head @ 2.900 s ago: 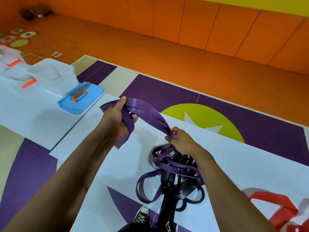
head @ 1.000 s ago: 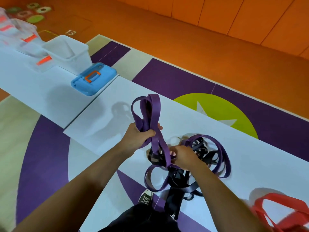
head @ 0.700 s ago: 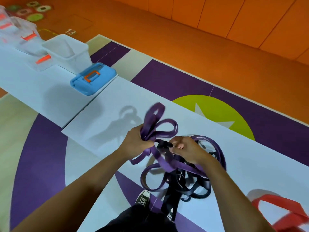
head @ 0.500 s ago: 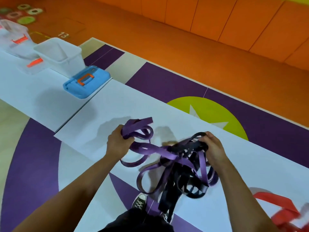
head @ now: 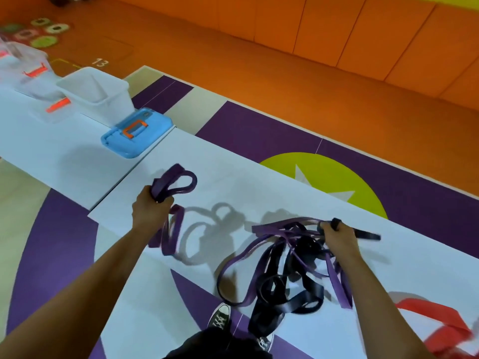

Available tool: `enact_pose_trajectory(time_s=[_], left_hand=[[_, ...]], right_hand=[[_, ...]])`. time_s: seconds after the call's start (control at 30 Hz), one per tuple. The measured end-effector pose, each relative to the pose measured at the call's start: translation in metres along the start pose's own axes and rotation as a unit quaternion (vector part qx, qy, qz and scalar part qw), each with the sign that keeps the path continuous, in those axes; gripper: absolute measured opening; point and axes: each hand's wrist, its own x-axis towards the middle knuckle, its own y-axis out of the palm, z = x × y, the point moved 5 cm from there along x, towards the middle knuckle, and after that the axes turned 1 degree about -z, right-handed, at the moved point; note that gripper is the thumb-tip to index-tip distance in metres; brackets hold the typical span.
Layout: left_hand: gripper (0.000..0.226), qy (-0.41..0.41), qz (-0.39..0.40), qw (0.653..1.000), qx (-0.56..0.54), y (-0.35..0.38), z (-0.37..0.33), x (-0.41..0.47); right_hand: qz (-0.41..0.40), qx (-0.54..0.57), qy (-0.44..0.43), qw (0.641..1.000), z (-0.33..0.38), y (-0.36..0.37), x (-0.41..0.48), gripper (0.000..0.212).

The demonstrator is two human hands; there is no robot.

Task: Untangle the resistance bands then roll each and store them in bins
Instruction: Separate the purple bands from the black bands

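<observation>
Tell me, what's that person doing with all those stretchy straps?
A person is untangling resistance bands over a white table. Their left hand grips a purple band that looks free of the rest. Their right hand holds the tangle of purple and black bands. No band is rolled yet; the clear bin stands far left.

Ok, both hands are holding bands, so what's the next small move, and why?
Probably release the tangle from the right hand and bring that hand over to start rolling the purple band that the left hand grips. It looks free, with bare table showing between it and the tangle.
</observation>
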Motion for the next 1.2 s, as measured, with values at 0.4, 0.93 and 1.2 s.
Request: enact_pose_trajectory(time_s=[0.4,0.93,1.2], left_hand=[[0.033,0.109,-0.023,0.988,0.108,0.010,-0.043,0.041],[0.086,0.100,0.148,0.916,0.358,0.121,0.020,0.145],[0.100,0.212,0.068,0.903,0.368,0.101,0.006,0.126]], right_hand=[[0.046,-0.321,-0.175,0.930,0.049,0.064,-0.040,0.033],[0.089,-0.283,-0.203,0.933,0.046,0.122,-0.044,0.055],[0.087,-0.241,-0.196,0.947,0.054,0.142,-0.039,0.049]])
